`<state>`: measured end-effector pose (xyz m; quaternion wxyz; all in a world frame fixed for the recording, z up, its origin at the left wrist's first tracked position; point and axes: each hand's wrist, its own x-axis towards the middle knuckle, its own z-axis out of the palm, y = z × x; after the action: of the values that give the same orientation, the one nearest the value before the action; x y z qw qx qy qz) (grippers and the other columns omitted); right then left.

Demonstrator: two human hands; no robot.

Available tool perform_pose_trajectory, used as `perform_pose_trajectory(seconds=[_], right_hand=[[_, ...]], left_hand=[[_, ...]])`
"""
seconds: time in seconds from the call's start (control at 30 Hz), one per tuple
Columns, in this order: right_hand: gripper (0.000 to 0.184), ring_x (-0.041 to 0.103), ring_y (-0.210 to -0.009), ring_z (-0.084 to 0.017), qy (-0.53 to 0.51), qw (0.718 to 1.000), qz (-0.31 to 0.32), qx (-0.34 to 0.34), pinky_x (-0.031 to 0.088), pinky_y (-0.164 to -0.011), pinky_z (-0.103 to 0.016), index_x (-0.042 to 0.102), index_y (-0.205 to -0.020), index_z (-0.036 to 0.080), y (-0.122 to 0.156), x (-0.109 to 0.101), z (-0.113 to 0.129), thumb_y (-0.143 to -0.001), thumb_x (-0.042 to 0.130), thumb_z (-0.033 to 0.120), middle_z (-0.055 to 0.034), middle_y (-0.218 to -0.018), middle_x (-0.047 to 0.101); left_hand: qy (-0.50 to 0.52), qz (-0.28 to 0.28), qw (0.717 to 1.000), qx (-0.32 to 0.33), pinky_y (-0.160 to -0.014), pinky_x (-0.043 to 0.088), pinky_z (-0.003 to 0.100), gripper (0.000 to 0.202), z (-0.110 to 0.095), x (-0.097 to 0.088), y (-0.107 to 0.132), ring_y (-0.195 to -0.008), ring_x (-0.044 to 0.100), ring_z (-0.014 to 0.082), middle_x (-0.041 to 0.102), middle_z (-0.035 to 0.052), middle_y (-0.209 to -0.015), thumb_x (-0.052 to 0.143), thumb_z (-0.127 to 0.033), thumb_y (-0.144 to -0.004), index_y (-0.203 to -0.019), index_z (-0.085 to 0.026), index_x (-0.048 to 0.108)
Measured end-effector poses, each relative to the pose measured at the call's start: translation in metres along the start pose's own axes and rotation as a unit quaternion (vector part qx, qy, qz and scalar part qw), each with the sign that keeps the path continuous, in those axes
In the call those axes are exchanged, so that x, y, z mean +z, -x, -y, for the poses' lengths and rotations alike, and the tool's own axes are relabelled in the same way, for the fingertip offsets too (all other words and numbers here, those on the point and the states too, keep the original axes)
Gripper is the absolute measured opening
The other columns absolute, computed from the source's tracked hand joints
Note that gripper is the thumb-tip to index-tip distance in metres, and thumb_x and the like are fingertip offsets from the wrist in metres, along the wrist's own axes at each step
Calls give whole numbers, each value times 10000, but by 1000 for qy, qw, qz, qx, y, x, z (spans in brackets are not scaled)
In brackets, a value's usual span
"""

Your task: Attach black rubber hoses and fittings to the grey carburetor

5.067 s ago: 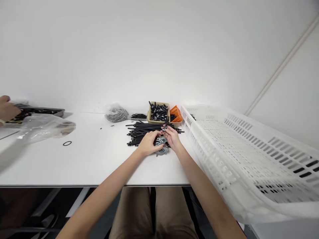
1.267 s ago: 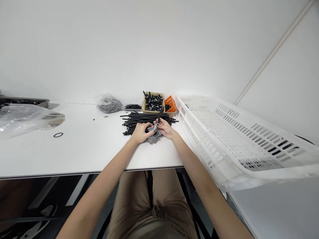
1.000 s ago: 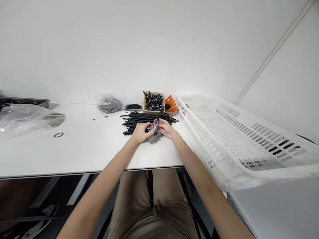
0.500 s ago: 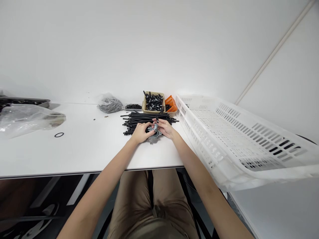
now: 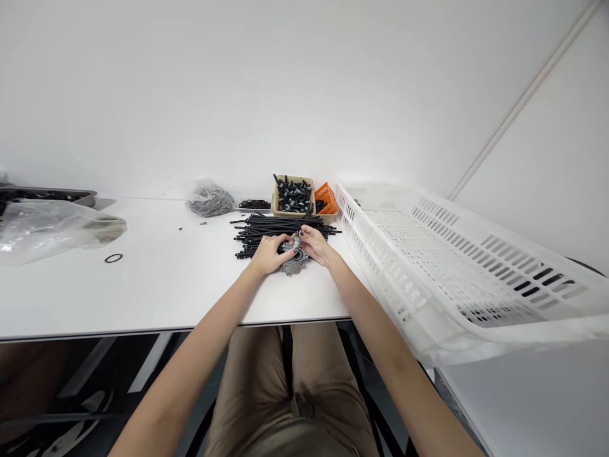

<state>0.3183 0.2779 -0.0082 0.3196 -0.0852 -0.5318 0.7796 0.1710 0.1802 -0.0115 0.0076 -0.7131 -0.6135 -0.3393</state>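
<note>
Clasping metal part point(image 5: 294, 268) with left hand point(image 5: 269, 255), pinching black piece point(image 5: 299, 226) with right hand point(image 5: 316, 245)! Probably stiff, weighty (best gripped round its body).

Bright, diffuse light is covering the plain white wall point(image 5: 304, 95) and smooth white bench point(image 5: 190, 285); the space beneath point(image 5: 42, 374) is lying dark. Crumpled clear plastic bag point(image 5: 52, 231) is showing glare. Edge distortion is stretching white perforated plastic crate point(image 5: 533, 339). Grey metal part point(image 5: 292, 268) is appearing soft in detail.

A plain white wall point(image 5: 266, 89) rises beyond the fingers point(image 5: 276, 240), a pale strip point(image 5: 526, 99) slanting up to their right; beneath them spreads a white tabletop point(image 5: 162, 285), and lower left, a shadowed bar point(image 5: 150, 362), perhaps table framing.
</note>
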Motion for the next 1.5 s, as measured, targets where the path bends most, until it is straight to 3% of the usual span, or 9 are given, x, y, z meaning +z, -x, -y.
perform_pose_trajectory(seconds=[0.2, 0.4, 0.83, 1.03, 1.23, 1.5], right_hand=[[323, 646, -696, -133, 9, 1000, 7, -1, 533, -658, -252, 511, -732, 198, 1, -1, 0, -697, 784, 366, 8, -757, 662], [278, 633, -688, -127, 8, 1000, 15, -10, 533, -654, -245, 589, -781, 192, 1, 0, 0, -703, 777, 382, 6, -777, 661], [336, 635, -679, -114, -12, 1000, 11, -6, 518, -652, -226, 532, -719, 190, 0, -4, -1, -640, 830, 324, 35, -747, 624], [307, 633, -671, -119, -13, 1000, -11, 0, 522, -627, -237, 525, -762, 207, -1, -3, -2, -684, 797, 324, 41, -778, 615], [283, 617, -653, -122, 14, 1000, 10, -4, 517, -631, -241, 556, -790, 209, -1, -4, -2, -723, 762, 392, 33, -721, 600], [237, 602, -649, -120, -4, 1000, 6, -7, 516, -633, -241, 563, -787, 208, -2, -4, -5, -752, 741, 360, 33, -727, 584]], left_hand=[[3, 6, 1000, -6, -786, 424, 315, 338, -1, -1, 0, -821, 637, 220, 709, 47, -905, 515, -441, -819, -999, -179, 628], [10, 3, 1000, -9, -843, 422, 339, 375, 0, 0, 0, -878, 637, 234, 710, 48, -944, 519, -430, -816, -1081, -189, 630], [28, 6, 1000, -1, -832, 424, 322, 299, -7, -3, 0, -869, 650, 223, 722, 41, -958, 498, -428, -823, -960, -194, 626], [27, 10, 1000, -10, -835, 423, 325, 292, -8, -4, 0, -856, 645, 222, 723, 40, -954, 500, -424, -815, -944, -194, 625], [26, 6, 1000, -8, -802, 432, 315, 292, -8, -4, -1, -821, 640, 216, 721, 35, -929, 508, -420, -806, -944, -196, 634], [21, 3, 1000, -5, -792, 432, 312, 289, -7, -3, -1, -824, 636, 217, 718, 37, -937, 508, -422, -808, -944, -196, 626]])
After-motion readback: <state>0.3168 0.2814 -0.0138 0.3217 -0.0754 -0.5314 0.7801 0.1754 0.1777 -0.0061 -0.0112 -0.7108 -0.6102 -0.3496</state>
